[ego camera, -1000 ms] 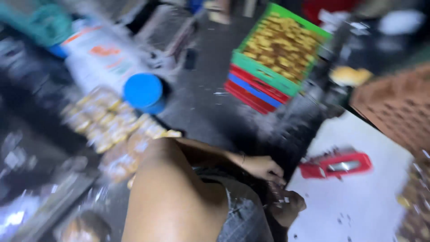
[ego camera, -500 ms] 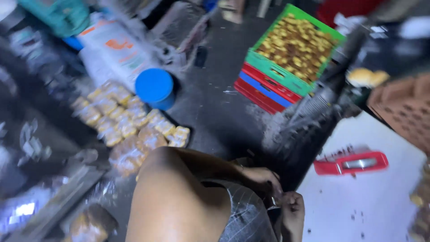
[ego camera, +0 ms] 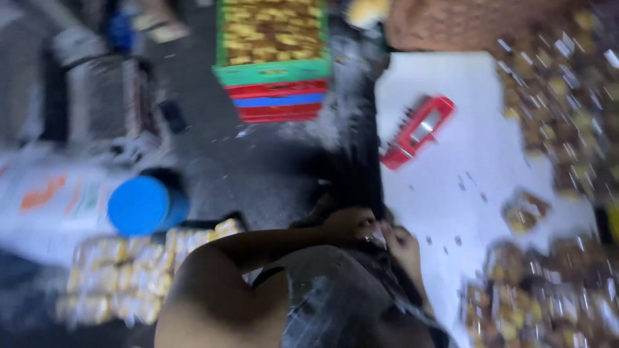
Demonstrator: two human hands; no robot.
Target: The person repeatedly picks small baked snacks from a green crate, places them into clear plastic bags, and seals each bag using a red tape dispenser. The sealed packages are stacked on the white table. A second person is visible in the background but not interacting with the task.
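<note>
A small item, too blurred to name, sits pinched between left hand (ego camera: 348, 224) and right hand (ego camera: 405, 245), fingers closed, at the white table (ego camera: 477, 161) edge; its axis can't be told. Red tool (ego camera: 418, 131) lies diagonal on the table, pointing up-right, w/ packets (ego camera: 554, 283) nearby. On the dark floor: stacked crates (ego camera: 274, 77), blue lid (ego camera: 138, 205).

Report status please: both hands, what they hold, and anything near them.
Left hand and right hand together at table edge; held item too blurred. Red tool apart, on white table.

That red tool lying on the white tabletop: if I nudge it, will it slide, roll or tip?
The red tool looks flat and boxy, so it would probably slide rather than roll. Lying low on the white tabletop, tipping seems unlikely. It looks rigid; blur hides detail.
</note>
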